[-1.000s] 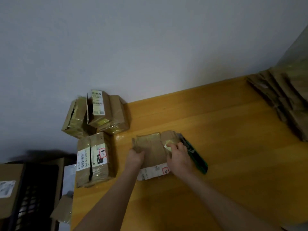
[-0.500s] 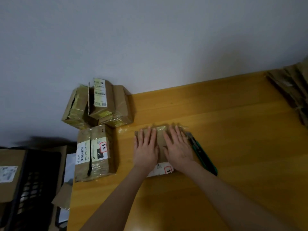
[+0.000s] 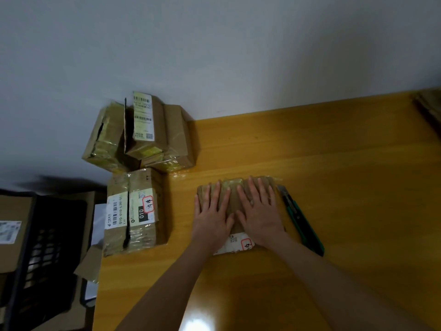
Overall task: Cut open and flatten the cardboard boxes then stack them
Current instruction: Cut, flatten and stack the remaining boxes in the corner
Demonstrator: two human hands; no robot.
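A flattened cardboard box [image 3: 233, 187] with a white label lies on the wooden table [image 3: 334, 163]. My left hand [image 3: 212, 213] and my right hand [image 3: 259, 211] lie flat on it side by side, fingers straight, pressing down. A green utility knife [image 3: 301, 219] lies on the table just right of my right hand. Taped boxes stand at the table's left: one with a 010 label [image 3: 133, 211] nearby and a pile of boxes [image 3: 140, 134] against the wall.
A stack of flattened cardboard [image 3: 429, 103] shows at the far right edge. Left of the table stand a black crate [image 3: 45, 247] and a brown carton [image 3: 12, 235]. Bare tabletop stretches to the right and front of the hands.
One second ago both hands gripped the box with curled fingers. They have since spread flat on it and keep pressing. The view shifted, pushing the right cardboard stack towards the edge.
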